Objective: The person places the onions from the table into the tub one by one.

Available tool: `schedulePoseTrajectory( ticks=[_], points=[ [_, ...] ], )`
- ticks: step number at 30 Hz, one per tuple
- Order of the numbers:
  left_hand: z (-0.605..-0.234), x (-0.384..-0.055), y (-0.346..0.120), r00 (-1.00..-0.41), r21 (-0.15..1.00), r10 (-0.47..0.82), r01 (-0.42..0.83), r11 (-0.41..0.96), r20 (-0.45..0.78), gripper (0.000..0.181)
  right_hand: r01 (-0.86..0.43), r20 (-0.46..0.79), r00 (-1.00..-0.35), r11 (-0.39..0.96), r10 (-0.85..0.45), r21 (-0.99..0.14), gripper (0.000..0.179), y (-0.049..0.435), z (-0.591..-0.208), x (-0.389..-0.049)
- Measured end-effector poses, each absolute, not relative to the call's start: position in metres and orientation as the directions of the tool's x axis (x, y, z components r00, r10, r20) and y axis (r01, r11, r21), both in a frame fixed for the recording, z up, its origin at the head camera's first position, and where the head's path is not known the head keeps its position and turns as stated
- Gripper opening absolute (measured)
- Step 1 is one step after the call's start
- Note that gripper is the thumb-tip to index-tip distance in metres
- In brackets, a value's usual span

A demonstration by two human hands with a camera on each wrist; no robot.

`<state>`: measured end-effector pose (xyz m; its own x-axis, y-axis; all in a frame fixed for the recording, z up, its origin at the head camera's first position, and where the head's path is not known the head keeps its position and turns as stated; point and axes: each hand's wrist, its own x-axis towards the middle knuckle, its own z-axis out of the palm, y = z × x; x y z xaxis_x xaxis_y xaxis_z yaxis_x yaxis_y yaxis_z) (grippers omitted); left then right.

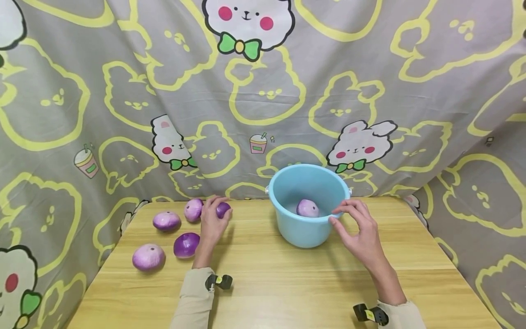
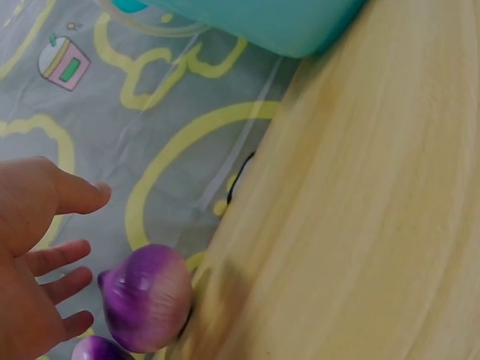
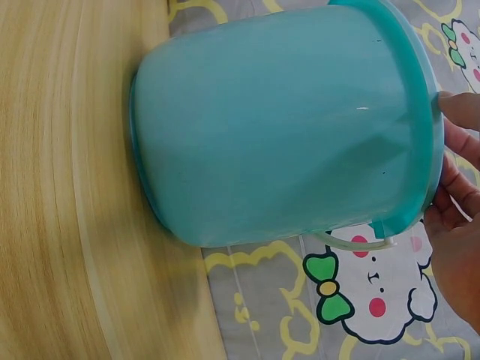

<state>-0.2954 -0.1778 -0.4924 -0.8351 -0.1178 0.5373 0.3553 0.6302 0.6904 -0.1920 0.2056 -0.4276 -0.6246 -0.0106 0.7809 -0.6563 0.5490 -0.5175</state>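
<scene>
My left hand is over the back of a group of purple-and-white onions, its fingers spread and loosely bent with nothing between them. Partly covered by it is a dark purple onion; in the left wrist view an onion lies just past the fingertips. With thumb and fingers, my right hand pinches the near right rim of a light blue bucket, which stands upright on the table. Inside the bucket lies one onion. The right wrist view shows the bucket's side and the fingers at its rim.
To the left of my left hand lie more onions, among them a pale one and a dark one. The wooden table reaches back to a patterned grey cloth close behind the bucket.
</scene>
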Motion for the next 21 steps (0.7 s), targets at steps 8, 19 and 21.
schedulePoseTrajectory(
  ticks=[8,19,21],
  points=[
    [-0.498,-0.298,-0.180,-0.860,0.680,-0.135,0.282,0.677,0.492,0.038,-0.670,0.788,-0.615,0.538,-0.016,-0.512,0.030,0.196,-0.411,-0.180],
    [-0.507,-0.303,-0.187,-0.874,0.645,-0.110,0.258,0.719,0.473,0.041,-0.664,0.778,-0.628,0.533,-0.018,-0.524,0.025,0.196,-0.405,-0.178],
    [-0.507,-0.303,-0.188,-0.883,0.640,-0.107,0.242,0.729,0.457,0.042,-0.664,0.778,-0.628,0.534,-0.018,-0.523,0.026,0.195,-0.406,-0.178]
  ],
)
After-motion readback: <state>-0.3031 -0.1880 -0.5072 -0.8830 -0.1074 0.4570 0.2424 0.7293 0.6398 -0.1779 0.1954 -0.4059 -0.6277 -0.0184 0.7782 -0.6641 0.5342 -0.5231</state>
